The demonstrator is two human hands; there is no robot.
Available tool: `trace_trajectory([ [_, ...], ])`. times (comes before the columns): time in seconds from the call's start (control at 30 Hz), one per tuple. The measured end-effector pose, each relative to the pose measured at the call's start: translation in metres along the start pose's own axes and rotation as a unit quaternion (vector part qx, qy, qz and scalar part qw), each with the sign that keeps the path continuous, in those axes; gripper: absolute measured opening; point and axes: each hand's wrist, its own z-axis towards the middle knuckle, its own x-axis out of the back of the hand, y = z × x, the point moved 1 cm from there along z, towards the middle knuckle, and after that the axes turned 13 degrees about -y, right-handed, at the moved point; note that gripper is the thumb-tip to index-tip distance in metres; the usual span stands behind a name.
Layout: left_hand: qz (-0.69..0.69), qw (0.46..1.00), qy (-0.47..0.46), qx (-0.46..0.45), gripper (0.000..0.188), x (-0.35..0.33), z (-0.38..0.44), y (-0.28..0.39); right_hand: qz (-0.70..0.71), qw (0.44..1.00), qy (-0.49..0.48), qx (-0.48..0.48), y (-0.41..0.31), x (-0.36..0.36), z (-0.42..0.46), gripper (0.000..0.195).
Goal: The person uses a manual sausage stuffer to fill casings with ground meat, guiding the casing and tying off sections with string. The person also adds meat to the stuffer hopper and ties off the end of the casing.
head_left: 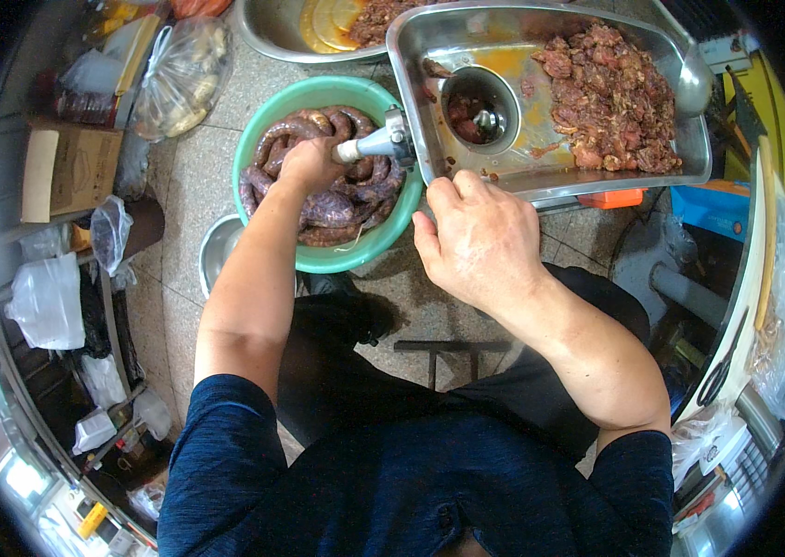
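Note:
My left hand point(310, 166) is at the tip of the metal stuffing tube point(373, 144) of a meat grinder, its fingers around the casing at the tube's end. Below it, coiled filled sausages point(326, 209) lie in a green plastic basin point(247, 132). My right hand point(483, 240) is curled at the near edge of the grinder's steel tray point(545, 189); whether it touches the rim or holds something is hidden. Seasoned chopped meat point(608, 97) is heaped on the tray's right side. Some meat sits in the round feed opening point(479, 109), where a shiny metal part shows.
A steel basin point(260, 42) with more meat stands beyond the green one. A small steel bowl point(215, 250) is at its near left. A tied plastic bag point(183, 83) and a cardboard box point(75, 170) are at left; a ladle point(695, 83) rests on the tray's right rim.

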Motion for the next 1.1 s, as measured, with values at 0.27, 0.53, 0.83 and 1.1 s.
trace_trajectory([
  [0.27,0.000,1.000,0.012,-0.005,0.041,0.001,-0.003,0.002,0.004,1.000,-0.007,-0.003,-0.001,0.001,0.000,0.022],
  [0.53,0.017,1.000,0.013,-0.010,0.043,0.001,-0.003,0.001,0.004,1.000,0.005,0.001,-0.001,0.000,0.000,0.022],
  [0.83,0.022,1.000,0.009,-0.001,0.038,0.003,-0.003,0.007,0.011,1.000,0.007,0.002,-0.001,0.001,0.000,0.022],
  [1.1,0.007,1.000,0.015,-0.019,0.035,0.001,0.000,0.006,0.009,1.000,0.010,0.003,0.000,0.000,0.000,0.022],
])
